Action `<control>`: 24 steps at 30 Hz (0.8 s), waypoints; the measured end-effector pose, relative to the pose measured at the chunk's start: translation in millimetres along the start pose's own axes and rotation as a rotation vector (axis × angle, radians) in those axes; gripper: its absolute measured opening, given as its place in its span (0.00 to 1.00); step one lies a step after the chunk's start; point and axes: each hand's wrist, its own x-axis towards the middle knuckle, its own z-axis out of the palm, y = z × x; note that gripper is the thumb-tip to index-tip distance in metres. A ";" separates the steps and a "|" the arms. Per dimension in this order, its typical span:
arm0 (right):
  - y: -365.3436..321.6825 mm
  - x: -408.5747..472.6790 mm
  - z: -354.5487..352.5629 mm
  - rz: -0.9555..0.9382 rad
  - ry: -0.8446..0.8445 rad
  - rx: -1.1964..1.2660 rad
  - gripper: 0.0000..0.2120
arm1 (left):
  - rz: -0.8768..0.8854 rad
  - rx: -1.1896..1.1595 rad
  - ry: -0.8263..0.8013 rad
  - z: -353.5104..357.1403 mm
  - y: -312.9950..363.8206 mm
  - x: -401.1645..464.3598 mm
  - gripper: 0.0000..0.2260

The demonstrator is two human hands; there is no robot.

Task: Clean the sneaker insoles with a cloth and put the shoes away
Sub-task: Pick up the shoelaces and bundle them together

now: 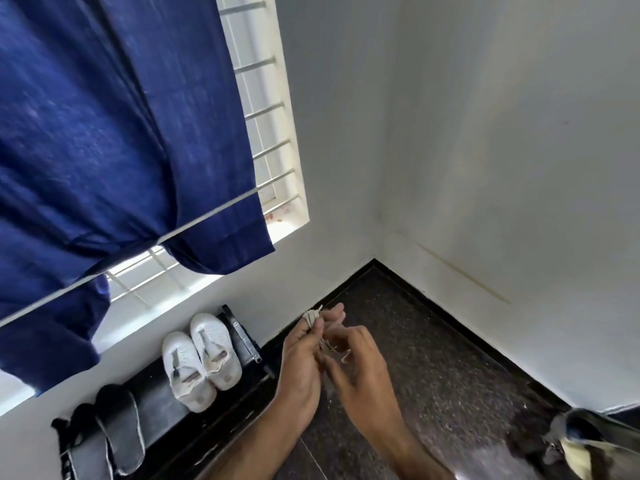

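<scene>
Two white sneakers (201, 362) stand side by side on a low black shoe rack (162, 420) under the window, toes toward the wall, without laces in the eyelets. My left hand (304, 355) holds a bundle of pale shoelaces (313, 318) wound around its fingers. My right hand (356, 362) is close beside it, pinching a loose end of the lace. Both hands are over the dark floor, to the right of the sneakers. No cloth or insole is visible.
Dark slippers (117, 431) lie on the rack's left part. A blue curtain (104, 133) hangs over a barred window (270, 133). White walls meet in a corner (374, 258) above dark speckled floor (433, 358). A dark object with a yellowish patch (581, 445) sits at the bottom right.
</scene>
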 end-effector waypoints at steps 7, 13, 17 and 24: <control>31.1 32.0 -7.7 -0.079 0.017 -0.127 0.16 | -0.026 -0.050 0.115 27.1 -10.4 25.0 0.15; 65.0 63.0 -0.2 0.065 0.014 -0.116 0.13 | -0.070 -0.121 0.166 35.3 -16.5 66.9 0.14; 72.1 110.2 -5.4 -0.052 0.019 -0.397 0.08 | -0.169 -0.151 0.146 31.5 -18.2 104.0 0.14; 131.2 179.2 10.5 0.205 -0.027 -0.286 0.13 | -0.300 -0.009 -0.002 19.2 -15.7 185.2 0.03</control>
